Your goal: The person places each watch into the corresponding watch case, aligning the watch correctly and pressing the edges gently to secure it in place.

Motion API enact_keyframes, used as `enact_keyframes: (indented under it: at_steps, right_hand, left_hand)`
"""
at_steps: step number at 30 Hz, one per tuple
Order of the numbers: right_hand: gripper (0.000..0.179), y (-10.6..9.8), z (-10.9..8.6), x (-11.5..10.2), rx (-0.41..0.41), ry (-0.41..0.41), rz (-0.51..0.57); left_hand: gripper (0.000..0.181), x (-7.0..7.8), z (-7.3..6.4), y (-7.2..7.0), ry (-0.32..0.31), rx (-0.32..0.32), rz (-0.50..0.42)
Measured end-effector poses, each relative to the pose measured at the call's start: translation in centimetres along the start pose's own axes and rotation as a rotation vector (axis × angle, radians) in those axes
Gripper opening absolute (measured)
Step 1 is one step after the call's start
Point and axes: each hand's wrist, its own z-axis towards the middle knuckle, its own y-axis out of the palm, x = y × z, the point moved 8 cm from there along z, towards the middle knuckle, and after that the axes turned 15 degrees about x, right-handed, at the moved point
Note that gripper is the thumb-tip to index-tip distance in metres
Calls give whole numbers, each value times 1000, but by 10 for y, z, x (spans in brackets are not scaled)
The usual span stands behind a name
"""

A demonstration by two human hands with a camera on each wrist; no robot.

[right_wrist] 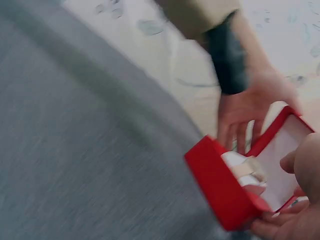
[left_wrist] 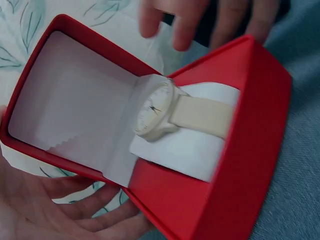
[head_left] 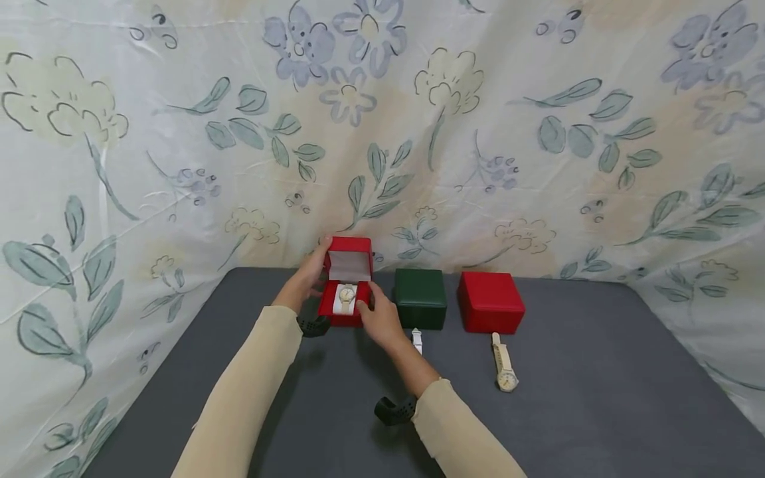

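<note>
An open red watch box stands near the back of the dark cloth, its lid tipped back. Strapped round the white cushion inside is a cream watch. My left hand holds the lid at its upper left corner, the thumb at the top edge and the fingers along the side. At the box's right side is my right hand, with its fingers extended beside the wall and the thumb near the front corner. In the left wrist view, the right fingertips show past the far side.
To the right stand a closed green box and a closed red box. A cream watch lies before the red one. A white watch lies before the green one, partly behind my right forearm. Floral fabric hangs behind.
</note>
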Motion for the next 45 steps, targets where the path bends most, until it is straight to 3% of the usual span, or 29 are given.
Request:
enact_keyframes:
  at_steps: [7,11,20,36,45]
  right_hand:
    - [66,-5,13,3,-45,280,227]
    - [71,-3,18,2,-99,365,332]
    - [69,-1,26,-2,-149,339,329]
    - [67,0,15,1,-88,302,359]
    - [67,2,9,2,-88,301,389]
  left_hand:
    - [99,-3,-2,4,37,-32,-24]
    - [97,-6,-5,6,67,-44,-39]
    - [95,-15,-10,9,126,-57,-37]
    - [71,-25,-24,2,155,-80,-186]
    - [76,-27,-28,-2,166,-66,-169]
